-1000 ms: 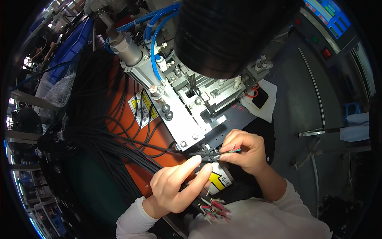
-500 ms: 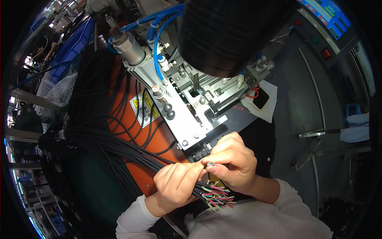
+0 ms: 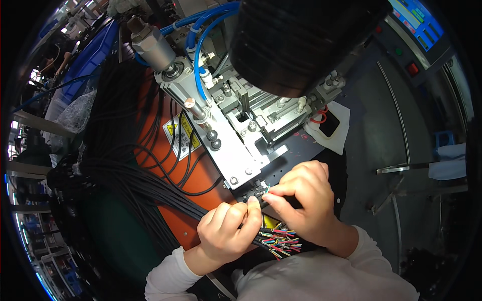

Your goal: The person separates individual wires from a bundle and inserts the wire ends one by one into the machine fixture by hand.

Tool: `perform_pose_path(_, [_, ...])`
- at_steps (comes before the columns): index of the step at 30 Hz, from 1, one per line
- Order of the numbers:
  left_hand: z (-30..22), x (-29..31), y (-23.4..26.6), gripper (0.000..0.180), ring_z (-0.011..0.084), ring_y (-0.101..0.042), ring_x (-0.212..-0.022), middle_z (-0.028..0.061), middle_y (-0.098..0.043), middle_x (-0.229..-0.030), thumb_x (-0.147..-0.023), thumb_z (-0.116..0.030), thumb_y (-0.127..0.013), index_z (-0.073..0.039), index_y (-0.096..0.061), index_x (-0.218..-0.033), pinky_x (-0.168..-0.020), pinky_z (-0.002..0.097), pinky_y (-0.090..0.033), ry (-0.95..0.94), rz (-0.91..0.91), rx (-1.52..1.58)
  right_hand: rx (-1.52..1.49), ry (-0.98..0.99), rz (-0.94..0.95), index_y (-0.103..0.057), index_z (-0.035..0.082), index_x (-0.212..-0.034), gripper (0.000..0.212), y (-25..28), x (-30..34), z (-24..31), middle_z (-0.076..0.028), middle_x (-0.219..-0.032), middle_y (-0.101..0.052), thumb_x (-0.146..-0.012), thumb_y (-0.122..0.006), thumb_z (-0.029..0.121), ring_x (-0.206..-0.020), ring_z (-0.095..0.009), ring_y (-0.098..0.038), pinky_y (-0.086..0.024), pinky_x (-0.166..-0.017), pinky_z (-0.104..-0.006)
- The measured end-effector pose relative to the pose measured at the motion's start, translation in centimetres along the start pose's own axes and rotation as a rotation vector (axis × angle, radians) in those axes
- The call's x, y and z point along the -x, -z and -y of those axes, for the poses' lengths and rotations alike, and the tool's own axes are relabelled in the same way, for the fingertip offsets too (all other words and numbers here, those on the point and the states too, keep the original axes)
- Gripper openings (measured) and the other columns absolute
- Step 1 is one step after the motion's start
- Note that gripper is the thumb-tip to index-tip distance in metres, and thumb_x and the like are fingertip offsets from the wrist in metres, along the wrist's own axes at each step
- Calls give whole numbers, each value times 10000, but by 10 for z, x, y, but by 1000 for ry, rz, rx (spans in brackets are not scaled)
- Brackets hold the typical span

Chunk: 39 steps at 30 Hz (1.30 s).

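My left hand point(image 3: 228, 232) is closed round a bundle of black cables point(image 3: 188, 200). Its thumb points up beside the machine's small black fixture point(image 3: 254, 191). Past the fist, the bundle's cut ends fan out as thin coloured wires point(image 3: 281, 242) in red, white, blue and yellow. My right hand point(image 3: 307, 196) pinches a fine wire end between thumb and forefinger, right at the fixture's edge. A bit of green-blue wire shows above those fingertips; the rest is hidden. The bench-top machine point(image 3: 221, 150), a silver plate with cylinders, stands just beyond both hands.
Blue air hoses point(image 3: 198, 45) run into the machine, and a thick black tube point(image 3: 301, 45) hangs over it. Loose black cables cover the orange base point(image 3: 173, 215) on the left. A lit control screen point(image 3: 416, 22) stands far right; a blue bin point(image 3: 93, 60) is far left.
Both hands have moved, the right one forward to the machine's fixture with the wire end. The machine's left cylinder has shifted up and left, baring its rod, and the metal pin beside it stands higher.
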<state>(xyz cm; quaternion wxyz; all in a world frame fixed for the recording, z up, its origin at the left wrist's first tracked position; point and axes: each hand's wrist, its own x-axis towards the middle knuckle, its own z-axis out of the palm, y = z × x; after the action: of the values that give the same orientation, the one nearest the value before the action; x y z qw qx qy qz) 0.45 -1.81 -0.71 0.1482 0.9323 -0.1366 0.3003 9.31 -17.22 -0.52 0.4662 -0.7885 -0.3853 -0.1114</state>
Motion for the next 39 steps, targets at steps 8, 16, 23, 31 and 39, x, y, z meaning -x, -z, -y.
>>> perform_pose_path(8, [0,0,-3,258,112,-484,-544,6,-482,-686,-691,-48,-634,9,-677,-938,-427,229,-371,-9,23,26,-262,-140,29,-595,58,-731,168,-3,1,-16,-44,-730,-583,-696,-758,36,-717,-216,-524,-395,-713,-324])
perform_pose_path(16, [-1,0,1,261,106,-493,-547,4,-499,-703,-699,-41,-646,-4,-683,-954,-430,232,-374,-11,35,1,-331,-188,212,-590,51,-761,141,7,-4,-20,-38,-734,-574,-750,-726,90,-740,-195,-527,-406,-703,-315])
perform_pose_path(23, [2,5,-8,250,95,-462,-529,-10,-508,-702,-758,-29,-654,-26,-692,-1005,-431,218,-360,-54,-12,-87,-944,-706,463,-603,11,-814,130,12,3,-36,-50,-774,-601,-812,-694,103,-755,-164,-549,-439,-730,-289])
perform_pose_path(31, [-5,6,-12,378,105,-450,-550,-4,-457,-681,-669,-58,-656,-62,-697,-1044,-439,234,-349,38,193,-84,-197,-166,172,-664,6,-807,86,-10,11,-40,-78,-794,-663,-759,-710,59,-775,-235,-595,-458,-741,-334])
perform_pose_path(39, [-10,2,-14,341,105,-430,-546,4,-374,-678,-689,-40,-647,-70,-700,-1025,-433,245,-344,105,253,-164,-33,-66,133,-600,49,-720,101,-22,15,-42,-53,-733,-576,-701,-697,68,-745,-240,-528,-408,-691,-354])
